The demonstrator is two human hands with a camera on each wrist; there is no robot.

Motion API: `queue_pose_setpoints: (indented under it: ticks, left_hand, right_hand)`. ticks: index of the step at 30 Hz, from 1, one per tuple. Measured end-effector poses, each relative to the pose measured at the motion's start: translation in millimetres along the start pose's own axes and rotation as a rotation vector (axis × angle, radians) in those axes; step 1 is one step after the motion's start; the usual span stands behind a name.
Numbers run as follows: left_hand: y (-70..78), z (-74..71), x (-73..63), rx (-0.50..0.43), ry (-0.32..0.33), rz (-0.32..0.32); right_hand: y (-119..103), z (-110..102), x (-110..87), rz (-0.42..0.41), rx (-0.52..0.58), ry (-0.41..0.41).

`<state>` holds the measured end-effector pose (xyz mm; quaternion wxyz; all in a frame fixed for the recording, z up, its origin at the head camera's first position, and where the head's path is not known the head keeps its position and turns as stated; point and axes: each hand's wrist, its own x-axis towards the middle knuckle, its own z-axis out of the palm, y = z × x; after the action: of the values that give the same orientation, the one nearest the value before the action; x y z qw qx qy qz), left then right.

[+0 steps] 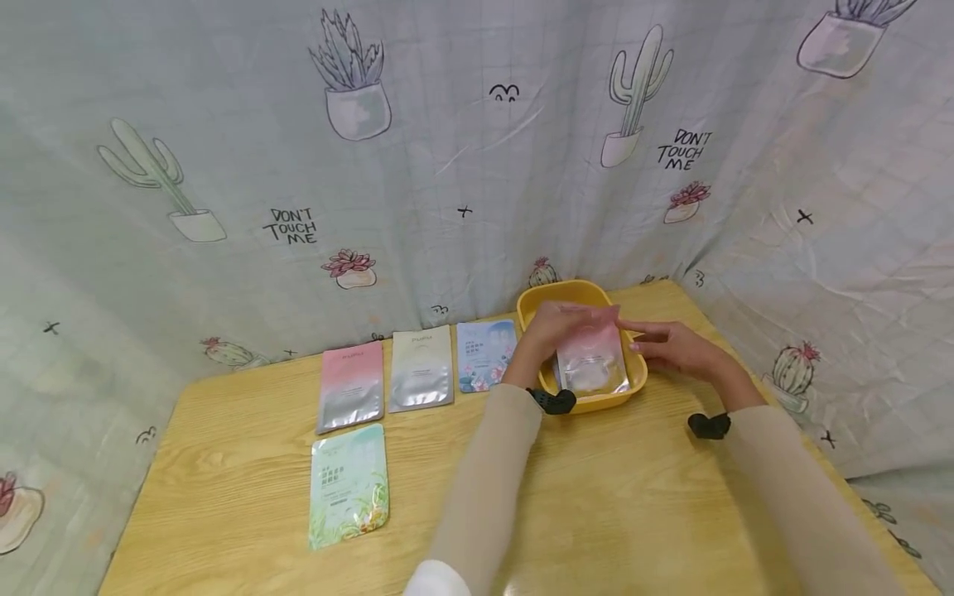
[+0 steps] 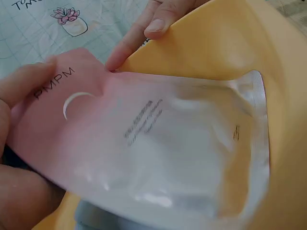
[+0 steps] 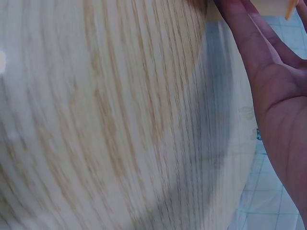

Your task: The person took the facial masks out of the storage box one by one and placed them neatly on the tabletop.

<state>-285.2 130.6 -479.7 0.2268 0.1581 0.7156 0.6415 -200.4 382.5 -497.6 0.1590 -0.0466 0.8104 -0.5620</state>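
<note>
Tabletop basin: left hand holds pink sachet lengthwise.

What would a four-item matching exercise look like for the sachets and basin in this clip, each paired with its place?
Things:
1. pink-and-clear sachet
2. green sachet
3. blue sachet
4. yellow basin

Places:
A. alone on the table, nearest the person
B. far right part of the table
C. row's right end, next to the basin
D. over the basin, gripped by the left hand

Pairs: 1-D, 2-A, 3-C, 4-B
</note>
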Motion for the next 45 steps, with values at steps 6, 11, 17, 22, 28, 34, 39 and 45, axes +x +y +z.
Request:
queue_pose_setpoints:
  ticks: [6, 11, 17, 22, 28, 34, 39, 45]
  left_hand:
    - [0.2, -14.8, -1.2, -0.249, -0.265, -0.007]
    - [7.8, -31.4, -20.4, -0.133, -0.456, -0.033]
    - [5.2, -41.7, -43.2, 0.135, -0.533, 0.02]
    - [-0.3, -44.5, -52.6, 0.157, -0.572, 0.098]
    - [-2.8, -41.9, -51.0, -0.095, -0.515, 0.0]
    - [-5.2, -36.3, -48.8, -0.268, -0.387, -0.059]
    - [-2.2, -33.8, -52.0, -0.293, -0.337, -0.081]
    - [5.9, -39.7, -58.7, 0.069, -0.473, -0.01]
  right_hand:
    - [-0.4, 5.0, 0.9, 0.012, 0.068, -0.039]
    - [-3.7, 6.0, 1.2, 0.014, 0.031, -0.034]
    - [-6.8, 4.8, -3.7, 0.008, 0.026, -0.028]
    - [-4.0, 4.5, -5.2, -0.003, 0.132, -0.057]
    - [-3.2, 4.2, -5.2, -0.025, 0.152, -0.049]
    - [-5.5, 6.6, -5.3, -0.003, 0.123, -0.056]
    - [-8.0, 7.5, -7.0, 0.002, 0.117, -0.051]
    - [-9.4, 8.2, -7.6, 0.0, 0.13, -0.056]
